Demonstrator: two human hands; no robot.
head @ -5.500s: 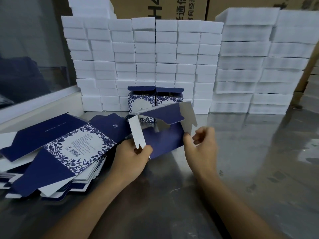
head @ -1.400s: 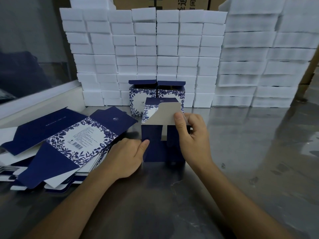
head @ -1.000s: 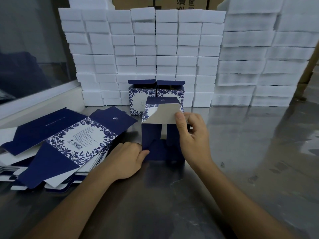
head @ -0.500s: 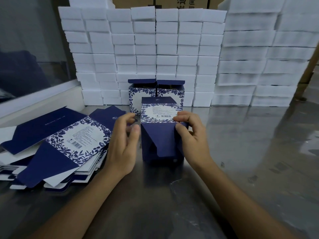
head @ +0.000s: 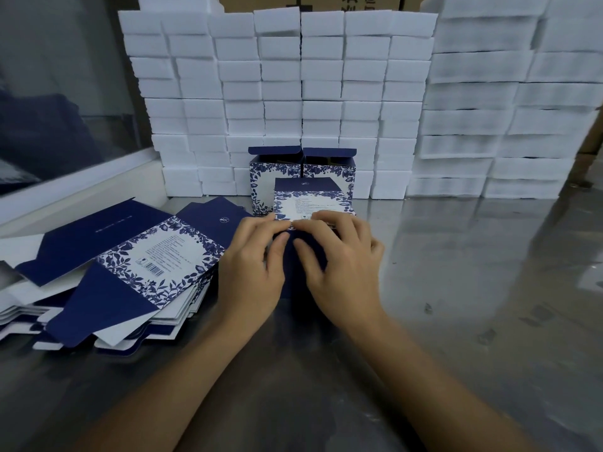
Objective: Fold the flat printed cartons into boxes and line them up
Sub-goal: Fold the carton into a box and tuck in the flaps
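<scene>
A blue carton with a floral printed panel [head: 313, 203] stands on the steel table [head: 473, 288] just in front of me. Both hands lie on its near blue face. My left hand [head: 251, 265] and my right hand [head: 339, 262] press their fingertips along the seam where the blue flap meets the printed panel, thumbs on the blue flap. Most of that face is hidden under my hands. Behind it two folded boxes [head: 270, 171] [head: 329, 168] stand side by side with their top lids up. A fanned stack of flat printed cartons [head: 156, 256] lies to the left.
A wall of stacked white foam blocks [head: 293, 93] runs along the back of the table, with taller stacks at the right [head: 489, 109]. A glass partition with a white sill [head: 65, 190] closes the left side. Brown cardboard boxes [head: 326, 1] show above the foam.
Half a second ago the blue flap hung loose between my hands. Now both hands have closed in over the near face and press the flap flat against the carton.
</scene>
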